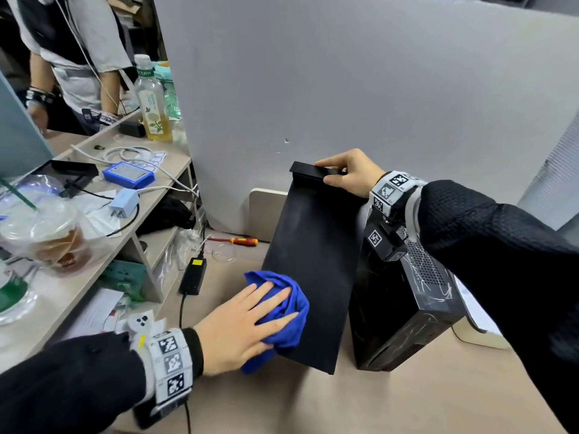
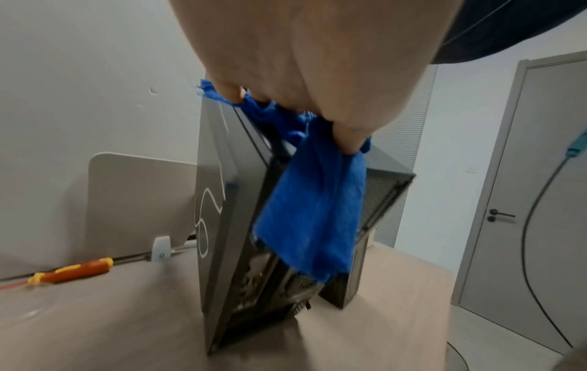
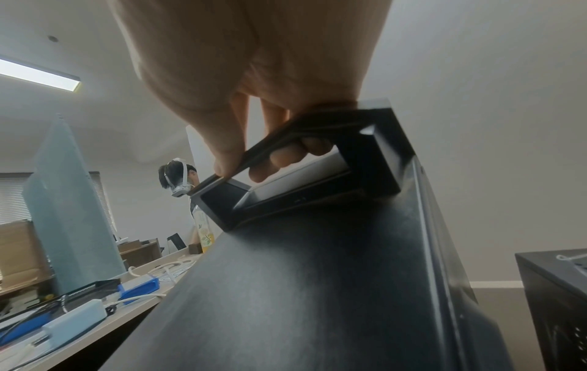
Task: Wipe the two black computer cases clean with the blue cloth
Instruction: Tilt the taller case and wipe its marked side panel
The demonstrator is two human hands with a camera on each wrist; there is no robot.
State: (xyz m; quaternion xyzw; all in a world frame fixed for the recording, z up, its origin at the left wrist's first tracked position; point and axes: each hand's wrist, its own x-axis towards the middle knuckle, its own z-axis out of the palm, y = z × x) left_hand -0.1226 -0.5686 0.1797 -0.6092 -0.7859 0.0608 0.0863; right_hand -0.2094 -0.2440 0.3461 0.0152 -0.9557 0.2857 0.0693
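Grey partition behind, beige desk carrying both cases. Near case stands tilted, top leaning toward the second case, which sits just beside it on the right; wrist view suggests they touch up high, can't confirm. Right hand wraps the top handle, fingers curled through the opening, thumb over the bar: judging by the tilt, that grip is there to brace the case against the sideways push of wiping. Left hand lies flat, fingers spread and fairly straight, pressing the bunched blue cloth onto the lower left edge of the side panel; flat palm spreads pressure, not a pinch. From the left wrist view a loose flap of cloth hangs down over the case's narrow open end, likely just slack. Hidden: the panel's far face, the second case's left side, contact patch under the cloth. Can't tell how clean the panel is; matte black shows only a faint sheen. White scribbles on the second case could be scratches or marks, unclear. Screwdriver lies near the partition, well clear.
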